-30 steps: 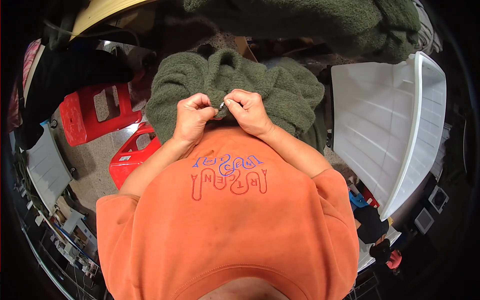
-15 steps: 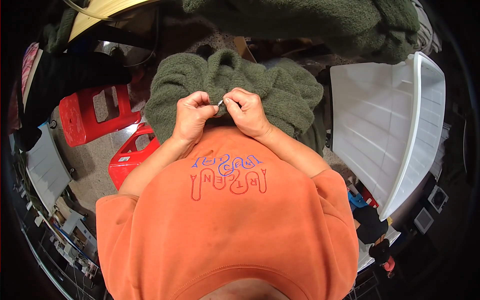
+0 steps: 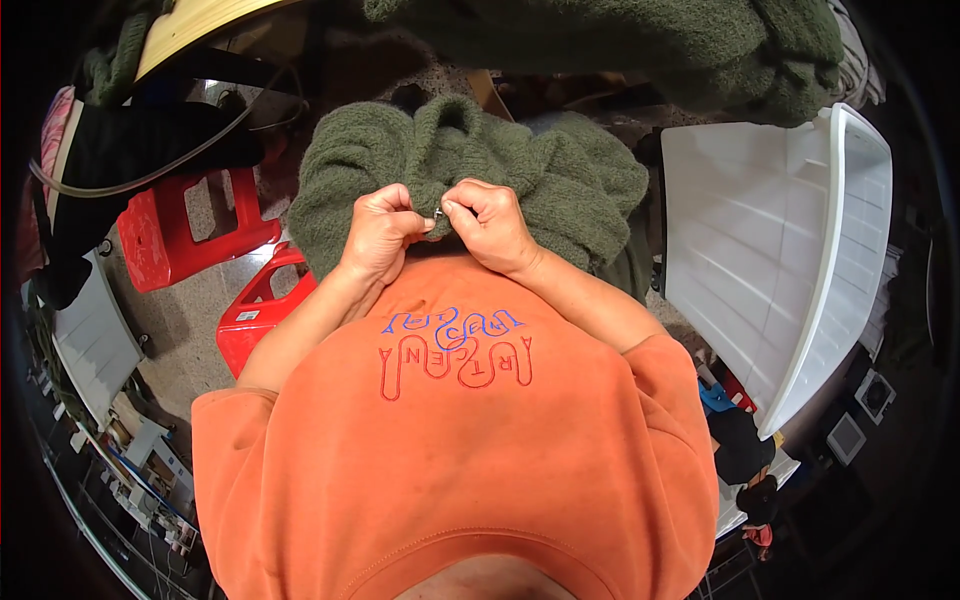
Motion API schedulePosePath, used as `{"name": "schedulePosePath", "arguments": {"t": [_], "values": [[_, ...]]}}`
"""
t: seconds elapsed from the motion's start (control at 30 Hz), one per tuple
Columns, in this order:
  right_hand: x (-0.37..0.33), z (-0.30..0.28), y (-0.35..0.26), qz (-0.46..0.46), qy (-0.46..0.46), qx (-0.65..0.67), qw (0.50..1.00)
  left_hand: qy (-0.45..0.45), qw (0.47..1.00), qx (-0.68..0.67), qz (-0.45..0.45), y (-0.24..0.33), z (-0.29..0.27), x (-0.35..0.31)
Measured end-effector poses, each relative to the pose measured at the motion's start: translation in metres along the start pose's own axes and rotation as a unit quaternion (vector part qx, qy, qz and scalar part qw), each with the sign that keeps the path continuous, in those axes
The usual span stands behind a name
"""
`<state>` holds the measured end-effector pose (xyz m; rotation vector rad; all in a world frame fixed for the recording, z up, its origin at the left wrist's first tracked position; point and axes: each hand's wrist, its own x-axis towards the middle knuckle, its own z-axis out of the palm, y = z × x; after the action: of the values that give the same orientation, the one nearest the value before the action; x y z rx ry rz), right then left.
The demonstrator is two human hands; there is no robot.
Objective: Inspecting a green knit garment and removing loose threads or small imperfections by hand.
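Observation:
A dark green knitted garment lies bunched across my lap. My left hand is closed, its thumb and fingers pinching the garment's near edge. Beside it my right hand is closed too, thumb against forefinger. Between the fingertips shows a small silvery piece, close to the knit; it looks like metal, but its kind is too small to make out. The right fingertips are on this piece, and the left thumb is right next to it.
Two red plastic stools, a far one and a near one, stand at my left. A large white bin is at my right. More green knitwear lies ahead, near a wooden table edge. A person is behind at right.
My fingertips have shifted slightly around the small silvery piece, which shows less now. A pale hose or cable at upper left has swung lower into view. The garment stays on my lap.

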<state>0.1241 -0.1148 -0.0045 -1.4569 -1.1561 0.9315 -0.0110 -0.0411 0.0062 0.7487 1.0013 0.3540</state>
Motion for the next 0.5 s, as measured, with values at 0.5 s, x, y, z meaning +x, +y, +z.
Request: {"name": "schedulePosePath", "arguments": {"t": [0.5], "values": [[0.0, -0.002, 0.002, -0.019, 0.005, -0.04, 0.999, 0.041, 0.998, 0.007, 0.05, 0.006, 0.014, 0.0]]}}
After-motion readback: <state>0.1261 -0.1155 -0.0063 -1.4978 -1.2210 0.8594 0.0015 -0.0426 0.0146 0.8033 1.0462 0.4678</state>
